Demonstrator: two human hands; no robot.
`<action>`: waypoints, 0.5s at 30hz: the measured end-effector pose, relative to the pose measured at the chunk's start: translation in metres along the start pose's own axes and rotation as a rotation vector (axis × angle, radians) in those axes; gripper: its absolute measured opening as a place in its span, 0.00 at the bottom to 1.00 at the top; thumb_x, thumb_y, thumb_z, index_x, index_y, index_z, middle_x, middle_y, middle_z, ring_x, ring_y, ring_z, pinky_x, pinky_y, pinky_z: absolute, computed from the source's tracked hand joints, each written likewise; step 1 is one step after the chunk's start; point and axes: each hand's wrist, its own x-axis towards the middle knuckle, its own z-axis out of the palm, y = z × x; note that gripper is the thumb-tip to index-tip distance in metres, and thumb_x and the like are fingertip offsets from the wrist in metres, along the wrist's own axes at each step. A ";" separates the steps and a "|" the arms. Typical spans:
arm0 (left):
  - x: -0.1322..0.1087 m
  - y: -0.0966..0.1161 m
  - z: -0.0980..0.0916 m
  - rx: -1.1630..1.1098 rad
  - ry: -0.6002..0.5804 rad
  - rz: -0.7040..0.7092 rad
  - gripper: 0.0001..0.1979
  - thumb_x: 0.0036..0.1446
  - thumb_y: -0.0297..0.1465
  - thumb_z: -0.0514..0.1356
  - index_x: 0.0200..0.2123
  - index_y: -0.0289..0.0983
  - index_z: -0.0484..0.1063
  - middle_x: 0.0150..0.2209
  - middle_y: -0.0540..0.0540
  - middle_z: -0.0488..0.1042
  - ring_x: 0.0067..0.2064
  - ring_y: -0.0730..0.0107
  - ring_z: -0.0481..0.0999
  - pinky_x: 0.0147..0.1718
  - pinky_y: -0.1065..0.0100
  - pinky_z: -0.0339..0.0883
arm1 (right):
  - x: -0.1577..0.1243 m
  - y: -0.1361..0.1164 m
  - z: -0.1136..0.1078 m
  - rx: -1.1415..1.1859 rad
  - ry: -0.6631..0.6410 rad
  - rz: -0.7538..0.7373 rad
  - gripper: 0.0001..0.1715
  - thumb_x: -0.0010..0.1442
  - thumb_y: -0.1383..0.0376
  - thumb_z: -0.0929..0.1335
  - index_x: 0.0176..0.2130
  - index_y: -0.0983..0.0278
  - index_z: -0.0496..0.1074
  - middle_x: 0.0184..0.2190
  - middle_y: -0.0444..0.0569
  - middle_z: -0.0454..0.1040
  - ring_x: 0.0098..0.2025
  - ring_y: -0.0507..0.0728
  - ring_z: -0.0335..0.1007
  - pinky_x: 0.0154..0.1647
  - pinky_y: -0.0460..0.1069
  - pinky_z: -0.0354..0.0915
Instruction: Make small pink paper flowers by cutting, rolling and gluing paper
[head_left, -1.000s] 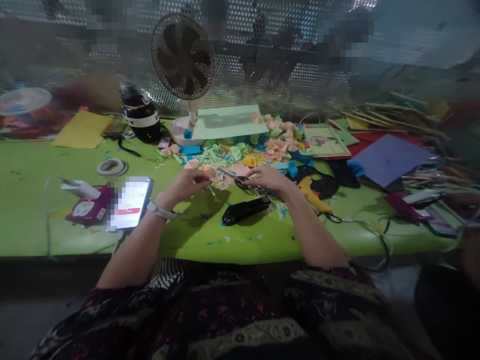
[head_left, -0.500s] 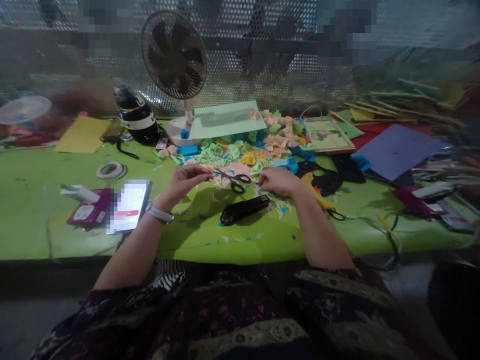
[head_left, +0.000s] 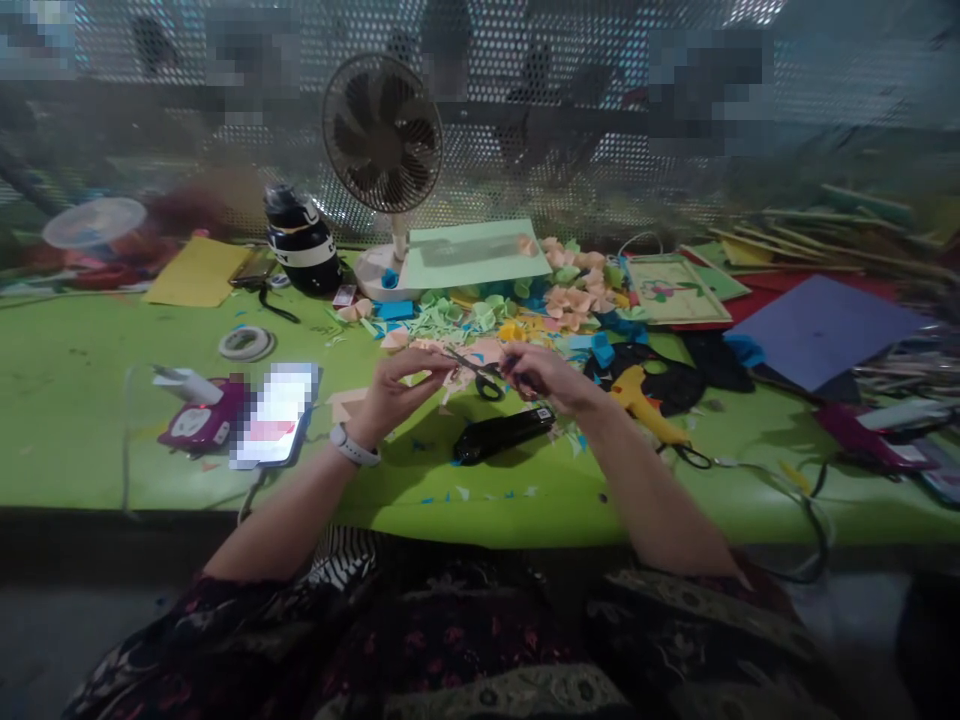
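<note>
My left hand [head_left: 409, 385], wearing a pale watch, has its thumb and fingertips pinched together beside the scissor blades; whatever lies between them is too small to make out. Dark-handled scissors [head_left: 491, 388] lie over peach and green paper scraps, their blades pointing toward my left fingertips. My right hand [head_left: 547, 378] is closed with curled fingers over the far handle loop, hiding it, while the nearer loop shows. Just in front of both hands rests a black stapler [head_left: 504, 435]. A folded peach paper piece [head_left: 349, 404] is near my left wrist.
Behind the hands are paper flowers [head_left: 574, 300] and a green sheet [head_left: 476, 252]. A yellow glue gun [head_left: 649, 405] with its cord is at right. A phone [head_left: 276, 415], tape roll [head_left: 246, 343], bottle [head_left: 304, 245] and fan [head_left: 384, 135] stand left.
My right hand has moved left onto the scissor handle, covering one loop. My left hand stays pinched near the blades. The whole view has shifted slightly.
</note>
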 end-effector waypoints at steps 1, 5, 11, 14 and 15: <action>0.000 0.003 0.001 0.030 -0.001 0.032 0.05 0.58 0.31 0.66 0.38 0.41 0.82 0.36 0.45 0.83 0.39 0.67 0.80 0.40 0.63 0.76 | 0.000 0.000 0.007 0.061 -0.027 -0.003 0.09 0.44 0.66 0.64 0.31 0.62 0.67 0.16 0.37 0.61 0.15 0.47 0.46 0.15 0.44 0.44; -0.001 0.008 0.003 0.137 0.001 0.066 0.05 0.58 0.31 0.66 0.38 0.44 0.82 0.35 0.45 0.80 0.40 0.66 0.78 0.41 0.61 0.73 | -0.003 0.004 0.025 0.161 -0.072 -0.018 0.14 0.46 0.64 0.68 0.36 0.63 0.72 0.14 0.33 0.56 0.15 0.46 0.41 0.15 0.43 0.39; -0.006 0.005 0.008 0.135 -0.049 0.066 0.06 0.59 0.32 0.65 0.38 0.45 0.83 0.35 0.45 0.79 0.40 0.66 0.76 0.41 0.63 0.71 | -0.006 0.009 0.033 0.222 -0.104 -0.069 0.16 0.47 0.58 0.74 0.35 0.63 0.73 0.13 0.31 0.55 0.15 0.45 0.42 0.15 0.42 0.39; -0.007 0.004 0.009 0.115 -0.046 0.065 0.07 0.59 0.31 0.65 0.39 0.45 0.83 0.36 0.45 0.79 0.40 0.66 0.76 0.40 0.63 0.71 | -0.006 0.011 0.031 0.218 -0.085 -0.074 0.18 0.44 0.58 0.77 0.33 0.63 0.73 0.16 0.32 0.58 0.16 0.44 0.43 0.16 0.42 0.40; -0.007 0.004 0.010 0.104 -0.043 0.068 0.07 0.59 0.31 0.65 0.39 0.45 0.83 0.35 0.45 0.79 0.40 0.66 0.76 0.40 0.64 0.71 | -0.006 0.011 0.031 0.214 -0.077 -0.080 0.18 0.43 0.59 0.77 0.33 0.64 0.73 0.16 0.33 0.58 0.16 0.44 0.42 0.16 0.43 0.40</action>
